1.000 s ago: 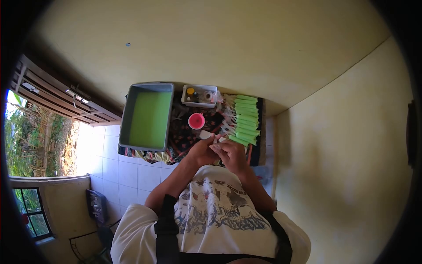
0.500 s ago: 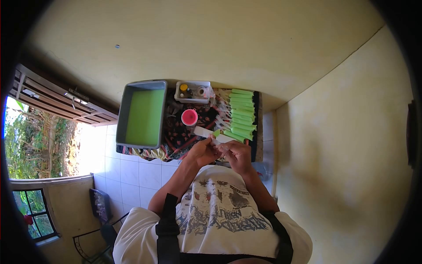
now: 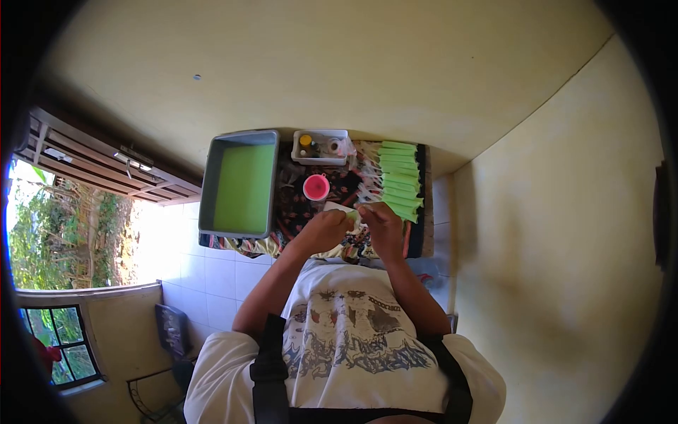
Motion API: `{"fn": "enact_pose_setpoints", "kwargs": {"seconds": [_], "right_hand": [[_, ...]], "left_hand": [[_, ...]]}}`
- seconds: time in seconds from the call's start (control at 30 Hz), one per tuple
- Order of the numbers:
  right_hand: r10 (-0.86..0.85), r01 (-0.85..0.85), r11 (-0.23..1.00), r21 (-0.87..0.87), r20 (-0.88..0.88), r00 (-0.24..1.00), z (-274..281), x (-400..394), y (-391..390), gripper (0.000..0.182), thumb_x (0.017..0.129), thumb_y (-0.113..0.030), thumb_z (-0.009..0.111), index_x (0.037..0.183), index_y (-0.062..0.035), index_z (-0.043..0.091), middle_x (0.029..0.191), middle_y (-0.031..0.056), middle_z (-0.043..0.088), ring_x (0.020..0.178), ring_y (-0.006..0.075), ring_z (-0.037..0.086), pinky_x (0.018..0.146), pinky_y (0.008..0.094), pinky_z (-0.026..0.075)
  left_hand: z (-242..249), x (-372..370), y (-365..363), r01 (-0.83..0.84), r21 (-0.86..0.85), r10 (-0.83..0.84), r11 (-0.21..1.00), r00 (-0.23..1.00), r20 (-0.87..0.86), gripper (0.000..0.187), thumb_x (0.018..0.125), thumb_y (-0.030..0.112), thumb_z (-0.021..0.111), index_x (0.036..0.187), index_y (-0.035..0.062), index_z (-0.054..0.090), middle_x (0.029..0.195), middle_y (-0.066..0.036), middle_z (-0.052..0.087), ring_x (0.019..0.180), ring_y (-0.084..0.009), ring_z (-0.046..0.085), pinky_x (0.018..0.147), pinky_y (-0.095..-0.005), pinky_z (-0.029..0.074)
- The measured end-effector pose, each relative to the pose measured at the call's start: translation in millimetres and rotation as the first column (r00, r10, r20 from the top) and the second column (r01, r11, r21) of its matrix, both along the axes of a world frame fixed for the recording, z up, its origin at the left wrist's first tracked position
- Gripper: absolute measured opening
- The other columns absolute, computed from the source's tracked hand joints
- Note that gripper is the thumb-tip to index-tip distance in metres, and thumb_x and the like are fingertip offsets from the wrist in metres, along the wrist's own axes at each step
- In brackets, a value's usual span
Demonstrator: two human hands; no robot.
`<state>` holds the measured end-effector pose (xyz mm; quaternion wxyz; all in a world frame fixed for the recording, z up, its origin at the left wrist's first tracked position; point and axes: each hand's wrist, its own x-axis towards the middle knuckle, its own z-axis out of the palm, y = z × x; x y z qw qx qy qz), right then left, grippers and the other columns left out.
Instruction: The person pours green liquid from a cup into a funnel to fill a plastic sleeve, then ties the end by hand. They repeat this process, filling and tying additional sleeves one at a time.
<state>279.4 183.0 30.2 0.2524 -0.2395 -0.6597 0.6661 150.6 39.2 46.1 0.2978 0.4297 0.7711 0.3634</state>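
My left hand [image 3: 325, 230] and my right hand [image 3: 381, 220] meet over a patterned cloth [image 3: 296, 212] on a low table. Between their fingers they pinch a small clear plastic packet filled with green liquid [image 3: 352, 213]. Just beyond my right hand lies a row of several filled green packets [image 3: 401, 180], lined up side by side. A pink funnel [image 3: 316, 187] sits on the cloth a little ahead of my left hand.
A grey tub of green liquid [image 3: 209, 185] stands at the left of the table. A small white box [image 3: 321, 158] with little bottles sits at the far edge against the yellow wall. White floor tiles and a window lie to the left.
Both hands have moved forward from my chest toward the row of green packets, still holding the packet together.
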Motion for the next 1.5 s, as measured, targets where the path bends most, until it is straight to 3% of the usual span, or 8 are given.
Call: {"fn": "enact_pose_setpoints", "kwargs": {"seconds": [0.2,0.3,0.5,0.9,1.0,1.13,1.23,1.5], "right_hand": [[-0.021,0.025,0.998,0.061,-0.067,0.998,-7,-19,-20,0.015,0.097,-0.009,0.08,0.111,-0.0023,0.082,0.096,0.0061,0.078,0.081,0.0098,0.068,0.073,0.0263,0.053],[0.021,-0.026,0.999,-0.029,-0.17,0.985,-7,-18,-25,0.015,0.095,-0.006,0.082,0.109,-0.0027,0.082,0.098,0.0061,0.078,0.084,0.0105,0.068,0.074,0.0275,0.052],[0.048,0.001,0.982,0.189,-0.255,0.966,12,-20,-53,0.013,0.091,-0.005,0.086,0.103,-0.0049,0.083,0.096,0.0068,0.077,0.085,0.0148,0.07,0.074,0.0291,0.053],[-0.077,0.094,0.989,0.117,-0.144,0.987,20,-20,-94,0.008,0.1,-0.007,0.078,0.096,0.0005,0.076,0.088,0.0045,0.073,0.077,0.0094,0.066,0.067,0.0262,0.05],[-0.214,0.198,0.968,-0.155,-0.099,0.972,16,-21,-96,0.014,0.103,-0.013,0.076,0.098,0.0002,0.075,0.085,0.0026,0.072,0.073,0.0063,0.062,0.065,0.0245,0.047],[-0.361,0.319,0.907,-0.274,-0.119,0.925,15,-46,-74,0.019,0.103,-0.016,0.077,0.101,0.0026,0.076,0.08,0.001,0.069,0.071,0.0056,0.057,0.065,0.024,0.044],[-0.231,0.243,0.966,0.094,-0.119,0.966,8,-65,-61,0.018,0.102,-0.018,0.079,0.103,-0.0002,0.079,0.087,0.0013,0.072,0.076,0.006,0.06,0.067,0.0254,0.047],[-0.022,0.007,0.995,-0.103,-0.142,0.99,10,-76,-60,0.02,0.106,-0.019,0.074,0.113,-0.0007,0.078,0.099,0.0053,0.077,0.092,0.0101,0.069,0.085,0.0272,0.055]], "left_hand": [[33,-32,-6,0.11,-0.19,-0.144,0.976,0.975,-0.172,0.031,0.105,0.025,0.06,0.103,-0.0036,0.072,0.08,-0.02,0.067,0.081,-0.0356,0.071,0.078,-0.047,0.055],[28,-53,-13,0.082,-0.164,-0.025,0.983,0.946,0.324,0.026,0.107,0.021,0.059,0.108,-0.0002,0.074,0.088,-0.013,0.072,0.084,-0.0266,0.072,0.078,-0.0457,0.056],[-15,-54,-34,-0.368,-0.14,0.089,0.919,-0.154,0.984,0.025,0.114,0.026,0.055,0.122,0.0068,0.069,0.108,-0.007,0.072,0.093,-0.019,0.066,0.089,-0.0384,0.055],[-34,-61,-60,-0.348,-0.197,0.0,0.917,-0.493,0.87,0.029,0.117,0.027,0.045,0.107,0.0114,0.067,0.092,-0.002,0.06,0.087,-0.0177,0.057,0.084,-0.0381,0.049],[-20,-53,-54,-0.45,-0.243,0.026,0.859,-0.437,0.899,0.027,0.116,0.024,0.047,0.102,0.01,0.066,0.085,-0.001,0.056,0.079,-0.0155,0.053,0.076,-0.0354,0.048],[2,-56,-47,-0.302,-0.047,0.183,0.952,0.438,0.88,0.029,0.113,0.021,0.052,0.093,0.0066,0.067,0.081,0.001,0.054,0.07,-0.0124,0.051,0.067,-0.0304,0.045],[41,-69,-45,0.133,0.061,-0.144,0.989,0.959,0.243,0.028,0.109,0.021,0.055,0.092,0.0033,0.07,0.083,-0.004,0.065,0.073,-0.0181,0.062,0.07,-0.0344,0.05],[89,-91,-31,0.406,-0.05,-0.408,0.912,0.893,-0.187,0.028,0.101,0.024,0.057,0.093,0.0016,0.072,0.093,-0.017,0.073,0.093,-0.0374,0.072,0.089,-0.0488,0.056]]}}
